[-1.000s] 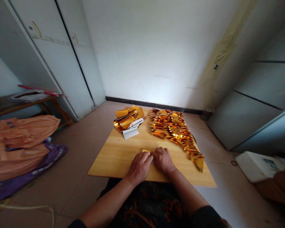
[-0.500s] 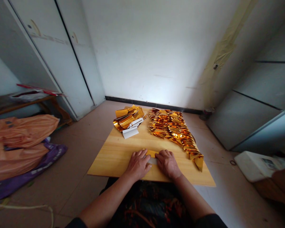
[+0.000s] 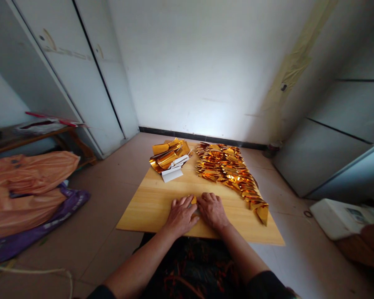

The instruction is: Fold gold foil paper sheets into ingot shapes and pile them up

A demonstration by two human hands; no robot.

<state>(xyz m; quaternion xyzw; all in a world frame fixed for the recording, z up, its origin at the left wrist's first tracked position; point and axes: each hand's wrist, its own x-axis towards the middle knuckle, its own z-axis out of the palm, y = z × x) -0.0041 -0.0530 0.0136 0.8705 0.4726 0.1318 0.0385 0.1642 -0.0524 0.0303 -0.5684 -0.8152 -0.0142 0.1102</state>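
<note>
Close to the front edge of the wooden board [image 3: 143, 211], a small piece of gold paper [image 3: 193, 200] lay between the person's two hands, mostly covered by them. The left hand [image 3: 181, 216] rested palm down, its fingers a little spread and its thumb held apart from them, the index finger touching the paper's left side. The right hand [image 3: 213, 210] was bent over the other side, its fingers close together and its tips at the paper; whether they pinched it or merely pressed on it, I could not tell. Toward the far left corner of the board sat a loose pile of curled gold sheets [image 3: 166, 159], with a creased white paper [image 3: 172, 175] at its near side. To the right of that pile, apart from it, folded gold pieces [image 3: 224, 164] lay in overlapping rows that ran down toward the board's right edge. Beyond the board stood a white wall [image 3: 190, 74]; on the floor [image 3: 112, 191] well to the left, orange sheeting [image 3: 40, 168] was heaped over a purple bag [image 3: 43, 226].
</note>
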